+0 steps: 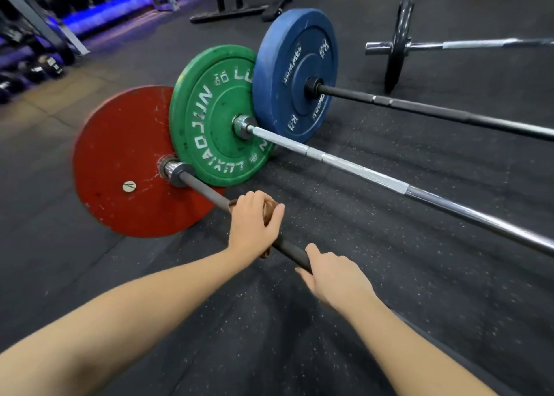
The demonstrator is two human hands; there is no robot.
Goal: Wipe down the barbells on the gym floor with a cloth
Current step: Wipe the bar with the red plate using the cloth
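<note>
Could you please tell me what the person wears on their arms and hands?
The left forearm and right forearm are bare, no sleeves in view. The left hand and right hand have no gloves, watch, bracelet or visible rings.

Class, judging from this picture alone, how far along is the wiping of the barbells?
Done: nothing shows as finished. In hand: the left hand grips a brown cloth round the red-plate barbell; the right hand holds its bar. Left: the green-plate barbell, blue-plate barbell and black-plate barbell lie untouched.
</note>
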